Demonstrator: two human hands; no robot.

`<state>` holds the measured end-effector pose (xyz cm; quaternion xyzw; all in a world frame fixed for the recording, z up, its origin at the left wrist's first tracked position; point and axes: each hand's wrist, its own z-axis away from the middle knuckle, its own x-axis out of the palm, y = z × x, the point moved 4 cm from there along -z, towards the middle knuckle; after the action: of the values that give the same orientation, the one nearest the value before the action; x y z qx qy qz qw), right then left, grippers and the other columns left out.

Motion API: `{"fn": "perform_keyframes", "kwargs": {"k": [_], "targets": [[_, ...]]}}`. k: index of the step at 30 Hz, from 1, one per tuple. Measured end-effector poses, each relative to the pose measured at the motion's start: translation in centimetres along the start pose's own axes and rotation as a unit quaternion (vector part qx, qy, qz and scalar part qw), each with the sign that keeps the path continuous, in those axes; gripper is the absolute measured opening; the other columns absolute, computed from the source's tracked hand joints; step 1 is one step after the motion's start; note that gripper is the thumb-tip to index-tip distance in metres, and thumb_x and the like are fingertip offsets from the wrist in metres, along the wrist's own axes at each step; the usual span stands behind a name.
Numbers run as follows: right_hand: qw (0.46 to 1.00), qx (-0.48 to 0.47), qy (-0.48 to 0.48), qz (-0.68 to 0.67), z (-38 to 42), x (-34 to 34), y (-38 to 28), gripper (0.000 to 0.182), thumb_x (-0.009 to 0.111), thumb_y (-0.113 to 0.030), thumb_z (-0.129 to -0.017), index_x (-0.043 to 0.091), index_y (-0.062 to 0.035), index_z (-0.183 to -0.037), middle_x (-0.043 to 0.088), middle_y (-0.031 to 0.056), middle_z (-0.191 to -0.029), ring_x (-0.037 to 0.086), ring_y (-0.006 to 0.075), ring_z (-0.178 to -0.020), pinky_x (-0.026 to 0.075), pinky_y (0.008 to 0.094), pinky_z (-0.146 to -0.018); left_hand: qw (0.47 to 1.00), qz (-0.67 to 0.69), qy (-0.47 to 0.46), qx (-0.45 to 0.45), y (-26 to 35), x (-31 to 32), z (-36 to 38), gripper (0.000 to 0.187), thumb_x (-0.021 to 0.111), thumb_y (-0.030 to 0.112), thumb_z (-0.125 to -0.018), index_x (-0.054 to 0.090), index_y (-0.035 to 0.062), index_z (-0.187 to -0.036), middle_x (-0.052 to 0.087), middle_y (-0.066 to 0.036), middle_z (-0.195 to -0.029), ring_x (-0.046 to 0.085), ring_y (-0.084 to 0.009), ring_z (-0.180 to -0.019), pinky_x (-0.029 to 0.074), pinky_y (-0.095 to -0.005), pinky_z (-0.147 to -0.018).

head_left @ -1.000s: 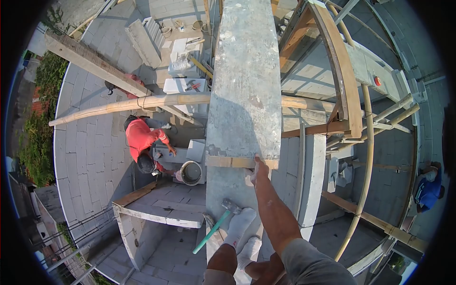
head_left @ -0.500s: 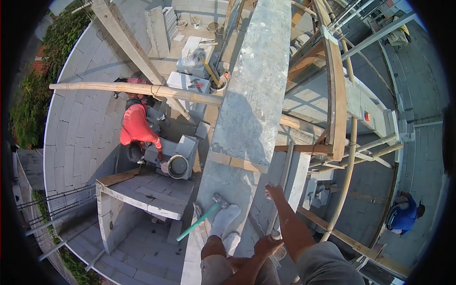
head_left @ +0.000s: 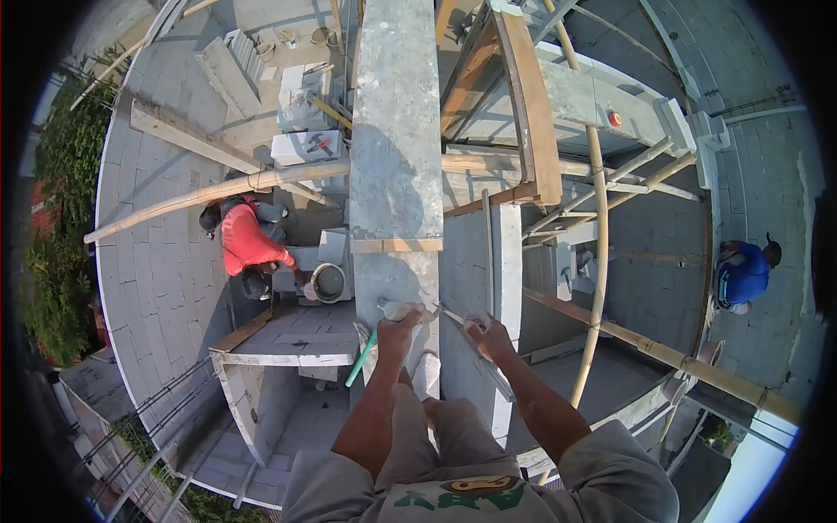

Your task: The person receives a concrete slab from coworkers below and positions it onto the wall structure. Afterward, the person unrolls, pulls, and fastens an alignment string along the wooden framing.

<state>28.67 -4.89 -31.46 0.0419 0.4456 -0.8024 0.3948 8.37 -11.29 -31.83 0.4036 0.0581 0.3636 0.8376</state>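
My left hand (head_left: 404, 322) is closed over the grey plank, in front of my white-socked foot (head_left: 394, 309); whatever is in its fingers is too small to make out. To its right, my right hand (head_left: 490, 336) grips a thin, pale stick-like thing (head_left: 453, 315) that points up and left toward the left hand's fingertips. A hammer with a green handle (head_left: 361, 359) lies on the plank (head_left: 394, 113) beside my foot, its head partly covered by my left hand and foot.
A person in a red shirt (head_left: 248, 240) bends over a bucket (head_left: 329, 282) below left. Another in blue (head_left: 744, 273) is far right. Bamboo poles (head_left: 598, 261) and a wooden frame (head_left: 529, 105) stand on the right. The plank's edges drop to lower floors.
My view has swung right and down. The left hand has moved forward from beside my legs, and both hands are now near each other over the plank. The hammer still lies by my foot.
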Motion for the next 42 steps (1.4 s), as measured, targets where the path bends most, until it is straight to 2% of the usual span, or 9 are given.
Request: {"fn": "perform_keyframes", "kwargs": {"k": [6, 15, 18, 21, 25, 28, 31, 37, 42], "targets": [[0.982, -0.049, 0.177, 0.035, 4.7, -3.3, -5.2, 0.032, 0.06, -0.021, -0.079, 0.052, -0.0005, -0.103, 0.056, 0.0189, -0.096, 0.057, 0.0305, -0.09, 0.045, 0.036, -0.076, 0.998, 0.03, -0.022, -0.049, 6.5, 3.3, 2.6, 0.027, 0.072, 0.021, -0.07, 0.063, 0.0018, -0.087, 0.058, -0.001, -0.073, 0.051, -0.0069, -0.058, 0.038, -0.0218, -0.052], [0.965, -0.081, 0.244, 0.048, 8.2, -8.3, -11.5, 0.032, 0.061, -0.016, -0.078, 0.053, -0.0017, -0.105, 0.059, 0.0147, -0.092, 0.06, 0.0227, -0.081, 0.046, 0.0327, -0.075, 0.989, 0.012, -0.035, -0.142, 12.6, 6.3, 5.3, 0.027, 0.068, 0.033, -0.074, 0.058, 0.0117, -0.088, 0.03, 0.009, -0.047, 0.025, -0.0035, -0.035, 0.02, -0.0203, -0.034], [0.99, -0.007, 0.117, -0.077, 8.9, -8.1, -12.8, 0.037, 0.058, -0.029, -0.082, 0.054, -0.0024, -0.107, 0.059, 0.0123, -0.093, 0.058, 0.0219, -0.083, 0.046, 0.0332, -0.076, 0.987, 0.059, -0.065, -0.134, 13.5, 5.9, 5.9, 0.037, 0.067, 0.035, -0.074, 0.057, 0.0108, -0.1, 0.034, 0.008, -0.052, 0.026, -0.0034, -0.036, 0.02, -0.0201, -0.035], [0.893, 0.137, -0.01, -0.429, 9.3, -5.4, -13.6, 0.045, 0.056, -0.042, -0.082, 0.055, -0.0023, -0.103, 0.059, 0.0101, -0.095, 0.057, 0.0213, -0.086, 0.046, 0.0348, -0.073, 0.991, -0.003, -0.132, -0.021, 16.2, 7.3, 8.4, 0.044, 0.065, 0.034, -0.076, 0.053, 0.0102, -0.111, 0.044, 0.005, -0.064, 0.025, -0.0026, -0.037, 0.019, -0.0205, -0.035], [0.776, 0.126, -0.071, -0.614, 9.0, -4.1, -18.1, 0.052, 0.05, -0.05, -0.083, 0.053, -0.0035, -0.108, 0.059, 0.0096, -0.098, 0.057, 0.0202, -0.086, 0.045, 0.0332, -0.078, 0.966, -0.018, -0.259, -0.001, 18.3, 9.9, 12.4, 0.048, 0.066, 0.026, -0.077, 0.049, 0.0013, -0.115, 0.057, -0.005, -0.095, 0.053, -0.0083, -0.073, 0.043, -0.0219, -0.064], [0.741, 0.104, -0.035, -0.662, 8.5, -4.4, -17.8, 0.042, 0.047, -0.042, -0.087, 0.053, -0.0026, -0.099, 0.058, 0.011, -0.094, 0.057, 0.023, -0.087, 0.045, 0.036, -0.081, 0.955, -0.013, -0.296, -0.012, 17.7, 10.1, 13.8, 0.051, 0.067, 0.025, -0.077, 0.047, -0.0021, -0.115, 0.056, -0.007, -0.102, 0.052, -0.012, -0.092, 0.041, -0.0242, -0.079], [0.751, 0.125, 0.048, -0.647, 8.5, -6.5, -18.1, 0.032, 0.047, -0.033, -0.088, 0.054, -0.0025, -0.092, 0.058, 0.009, -0.084, 0.058, 0.0215, -0.079, 0.048, 0.0349, -0.072, 0.948, -0.129, -0.28, 0.078, 18.0, 9.4, 14.1, 0.047, 0.065, 0.027, -0.079, 0.05, -0.0014, -0.112, 0.056, -0.006, -0.098, 0.052, -0.0114, -0.089, 0.041, -0.0233, -0.076], [0.766, 0.092, 0.185, -0.609, 6.8, -11.8, -13.7, 0.024, 0.048, -0.026, -0.088, 0.054, -0.0026, -0.089, 0.056, 0.0075, -0.075, 0.057, 0.0188, -0.067, 0.05, 0.0313, -0.06, 0.961, -0.16, -0.222, -0.026, 16.9, 4.9, 11.5, 0.045, 0.054, 0.042, -0.084, 0.057, 0.001, -0.101, 0.049, 0.003, -0.07, 0.042, -0.0037, -0.055, 0.031, -0.0188, -0.048], [0.778, 0.113, 0.196, -0.586, 7.0, -13.7, -12.4, 0.016, 0.049, -0.017, -0.085, 0.051, -0.0023, -0.09, 0.055, 0.0075, -0.076, 0.056, 0.0201, -0.063, 0.049, 0.0337, -0.059, 0.986, -0.149, -0.07, -0.039, 21.3, 1.8, 8.9, 0.041, 0.057, 0.039, -0.083, 0.059, 0.0007, -0.097, 0.054, 0.0, -0.08, 0.045, -0.0078, -0.072, 0.035, -0.0201, -0.066]]}}
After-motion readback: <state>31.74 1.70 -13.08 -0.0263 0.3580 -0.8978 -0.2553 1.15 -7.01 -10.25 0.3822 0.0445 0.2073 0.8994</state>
